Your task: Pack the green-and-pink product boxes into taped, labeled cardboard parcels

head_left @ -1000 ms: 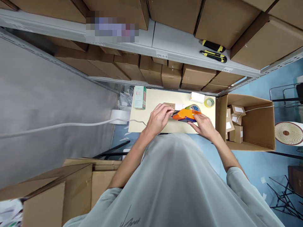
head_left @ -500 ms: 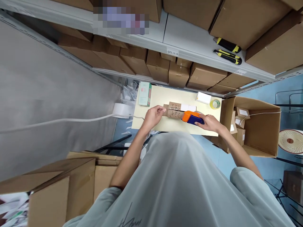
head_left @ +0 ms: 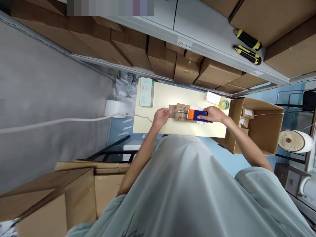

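A person in a loose grey-green shirt is working at a cream surface [head_left: 145,121], where a small cardboard box [head_left: 178,118] is lying near the middle, between the two hands. Over its right part, the right hand [head_left: 214,114] is wrapping around the body of a tape dispenser [head_left: 199,116]. Off its left end, the left hand [head_left: 161,117] is pinching what looks like the free end of clear tape [head_left: 175,111], fingertips pressing together.

Good handling here is probably depending on a steady box, since neither hand is visibly pinning it down. The dispenser is likely needing to travel level and straight, in line with the dark lengthwise line on top. The left fingers are best anchoring the tape end low, while the right hand is drawing evenly; slack could be causing wrinkles, and a hard pull could be shifting the box.

The box is looking plain brown and oblong, with a white label [head_left: 197,108] showing partly beside the dispenser. The dispenser is showing a dark blue body and an orange front end. Smallest of all, black handwriting [head_left: 181,107] is marking the cardboard, mostly too small to read.
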Demonstrator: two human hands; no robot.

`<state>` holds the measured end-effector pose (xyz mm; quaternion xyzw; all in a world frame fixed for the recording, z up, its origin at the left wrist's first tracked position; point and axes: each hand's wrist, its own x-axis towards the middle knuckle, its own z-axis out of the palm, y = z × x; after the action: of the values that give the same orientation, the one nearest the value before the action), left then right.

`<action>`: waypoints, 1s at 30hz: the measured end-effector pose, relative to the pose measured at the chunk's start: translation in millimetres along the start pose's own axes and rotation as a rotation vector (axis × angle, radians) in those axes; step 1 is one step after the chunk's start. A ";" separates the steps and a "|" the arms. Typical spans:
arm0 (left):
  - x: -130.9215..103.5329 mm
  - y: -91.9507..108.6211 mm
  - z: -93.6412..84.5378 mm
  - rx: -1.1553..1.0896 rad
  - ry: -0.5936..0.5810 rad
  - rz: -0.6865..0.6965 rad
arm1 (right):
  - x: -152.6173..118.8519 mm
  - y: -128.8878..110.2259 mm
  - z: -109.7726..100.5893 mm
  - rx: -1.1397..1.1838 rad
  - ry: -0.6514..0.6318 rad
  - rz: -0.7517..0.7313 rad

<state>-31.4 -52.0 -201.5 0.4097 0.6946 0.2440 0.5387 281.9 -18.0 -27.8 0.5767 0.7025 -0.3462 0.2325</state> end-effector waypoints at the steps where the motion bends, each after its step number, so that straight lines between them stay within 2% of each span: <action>1: 3.2 -2.6 2.3 -0.005 -0.020 -0.009 | 2.7 -1.0 -1.4 -0.006 -0.013 0.009; 4: 12.6 -9.4 8.2 -0.020 -0.089 -0.027 | 11.0 -2.5 -1.9 -0.023 -0.051 0.032; 9: 23.6 -17.2 21.8 -0.083 -0.117 -0.093 | 25.1 -4.5 5.9 -0.068 -0.080 0.071; 16: 19.8 -22.2 41.9 -0.192 -0.147 -0.160 | 33.1 -2.8 15.9 -0.069 -0.067 0.096; 22: 12.0 -20.2 53.2 -0.172 -0.056 -0.189 | 35.5 8.0 24.4 -0.053 -0.035 0.082; 30: 10.7 -12.5 72.7 -0.113 0.020 -0.160 | 38.0 13.7 28.1 -0.011 -0.006 0.073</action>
<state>32.8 -57.3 -239.0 0.3194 0.7157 0.2430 0.5716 284.5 -13.3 -76.7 0.5997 0.6822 -0.3352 0.2502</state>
